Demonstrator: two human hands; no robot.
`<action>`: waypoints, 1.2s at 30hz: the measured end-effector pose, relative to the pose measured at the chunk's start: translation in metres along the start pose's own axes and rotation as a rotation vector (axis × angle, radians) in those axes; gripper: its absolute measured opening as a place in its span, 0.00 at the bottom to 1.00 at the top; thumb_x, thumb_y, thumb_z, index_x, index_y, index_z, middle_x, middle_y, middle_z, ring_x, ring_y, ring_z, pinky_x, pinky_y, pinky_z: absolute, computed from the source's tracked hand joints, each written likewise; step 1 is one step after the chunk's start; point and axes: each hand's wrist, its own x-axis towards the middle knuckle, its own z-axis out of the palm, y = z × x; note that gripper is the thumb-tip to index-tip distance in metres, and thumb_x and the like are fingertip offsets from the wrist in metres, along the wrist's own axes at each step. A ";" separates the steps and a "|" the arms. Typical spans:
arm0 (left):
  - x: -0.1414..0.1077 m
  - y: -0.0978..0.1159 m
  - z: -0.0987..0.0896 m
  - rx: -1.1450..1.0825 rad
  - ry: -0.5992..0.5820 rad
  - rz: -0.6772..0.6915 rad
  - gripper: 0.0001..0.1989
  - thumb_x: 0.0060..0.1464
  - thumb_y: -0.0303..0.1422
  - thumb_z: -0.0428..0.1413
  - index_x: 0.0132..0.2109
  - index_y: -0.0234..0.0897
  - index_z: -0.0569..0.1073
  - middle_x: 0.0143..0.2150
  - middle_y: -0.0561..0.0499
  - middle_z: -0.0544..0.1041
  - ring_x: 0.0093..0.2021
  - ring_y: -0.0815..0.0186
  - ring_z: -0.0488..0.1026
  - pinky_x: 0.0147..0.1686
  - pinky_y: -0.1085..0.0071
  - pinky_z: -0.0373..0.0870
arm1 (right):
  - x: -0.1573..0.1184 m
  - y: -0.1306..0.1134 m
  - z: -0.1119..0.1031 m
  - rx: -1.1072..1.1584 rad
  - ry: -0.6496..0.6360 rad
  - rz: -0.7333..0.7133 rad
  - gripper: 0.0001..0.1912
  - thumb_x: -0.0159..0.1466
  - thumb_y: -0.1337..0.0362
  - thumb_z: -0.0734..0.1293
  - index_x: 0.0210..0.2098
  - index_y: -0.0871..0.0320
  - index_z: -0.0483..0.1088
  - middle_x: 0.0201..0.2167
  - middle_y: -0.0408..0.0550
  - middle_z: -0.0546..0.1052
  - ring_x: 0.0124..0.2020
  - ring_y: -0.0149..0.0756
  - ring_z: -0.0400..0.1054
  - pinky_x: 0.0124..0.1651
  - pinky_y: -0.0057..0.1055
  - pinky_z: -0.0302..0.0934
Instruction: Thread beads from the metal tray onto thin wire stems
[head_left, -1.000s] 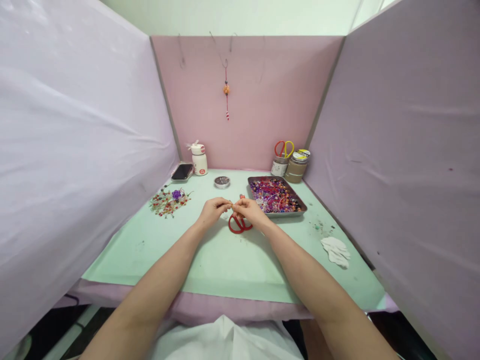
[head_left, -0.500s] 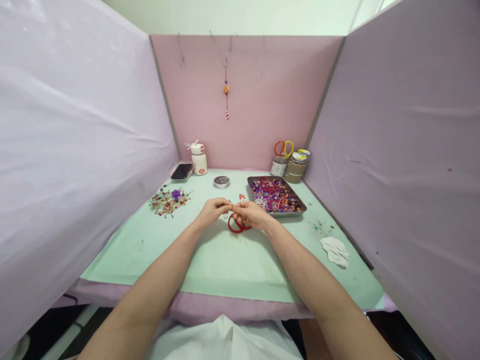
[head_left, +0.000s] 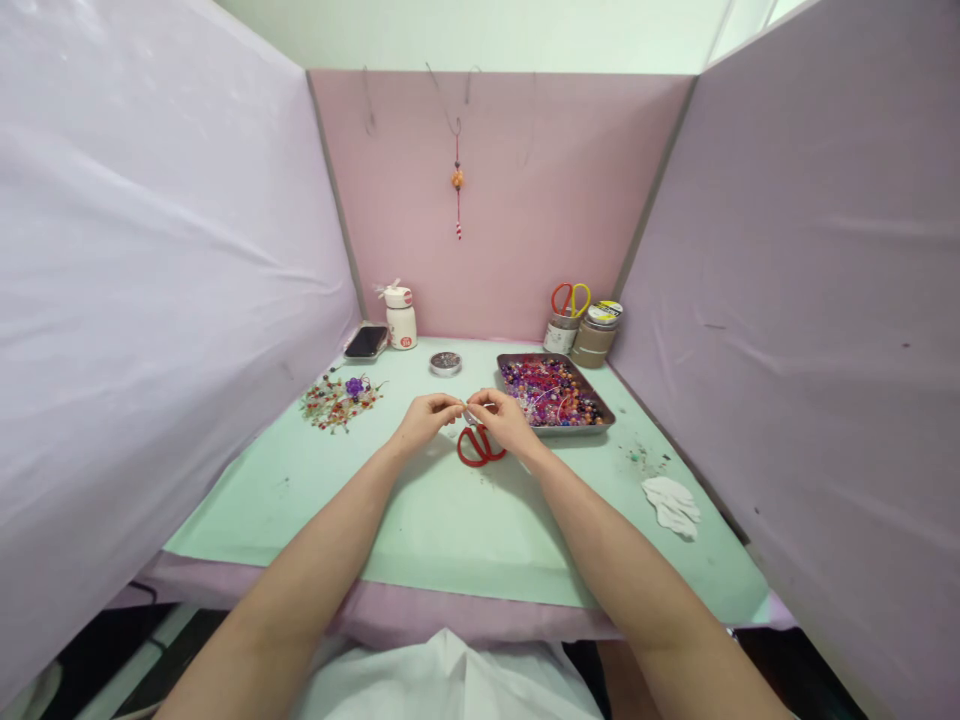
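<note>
My left hand point(head_left: 426, 418) and my right hand point(head_left: 504, 418) meet fingertip to fingertip above the middle of the table. Both are pinched closed, and whatever lies between the fingers is too small to make out. Just below my right hand, red-handled scissors point(head_left: 472, 447) lie on the green mat point(head_left: 465, 540), their blades partly covered by the hand. Right of my right hand stands a metal tray point(head_left: 577, 430) filled with purple, red and orange beads point(head_left: 555, 388). A small round tin point(head_left: 445, 364) sits behind the hands.
At left lie a pile of beaded strands point(head_left: 337, 405) and a phone point(head_left: 367, 342) beside a white bottle point(head_left: 401, 322). Back right are a jar point(head_left: 561, 333) holding scissors and a brown jar point(head_left: 595, 342). A crumpled white cloth point(head_left: 671, 506) lies right. A beaded charm point(head_left: 457, 180) hangs behind.
My right hand has turned and lifted slightly, its fingers now higher, showing more of the scissors' handles. My left hand stays nearly in place. The whole view has shifted slightly.
</note>
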 end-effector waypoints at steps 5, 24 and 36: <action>0.000 -0.003 -0.001 -0.012 -0.105 0.003 0.15 0.45 0.43 0.58 0.33 0.34 0.77 0.28 0.50 0.74 0.29 0.68 0.65 0.33 0.71 0.64 | 0.000 0.002 0.000 -0.010 0.015 0.001 0.08 0.57 0.58 0.63 0.30 0.57 0.66 0.26 0.42 0.71 0.29 0.31 0.64 0.32 0.28 0.60; 0.004 -0.009 -0.005 -0.271 0.085 -0.097 0.15 0.41 0.42 0.63 0.32 0.34 0.77 0.29 0.50 0.75 0.26 0.73 0.62 0.27 0.73 0.59 | -0.006 0.004 0.002 -0.452 0.215 -0.312 0.09 0.61 0.68 0.59 0.39 0.58 0.69 0.42 0.53 0.66 0.45 0.40 0.63 0.48 0.37 0.60; 0.005 -0.015 -0.004 -0.438 -0.059 -0.292 0.19 0.37 0.42 0.65 0.33 0.31 0.77 0.20 0.56 0.64 0.19 0.77 0.51 0.20 0.74 0.44 | -0.013 0.000 0.014 -0.693 0.007 -0.620 0.17 0.63 0.73 0.57 0.43 0.53 0.73 0.46 0.53 0.66 0.44 0.37 0.61 0.45 0.36 0.62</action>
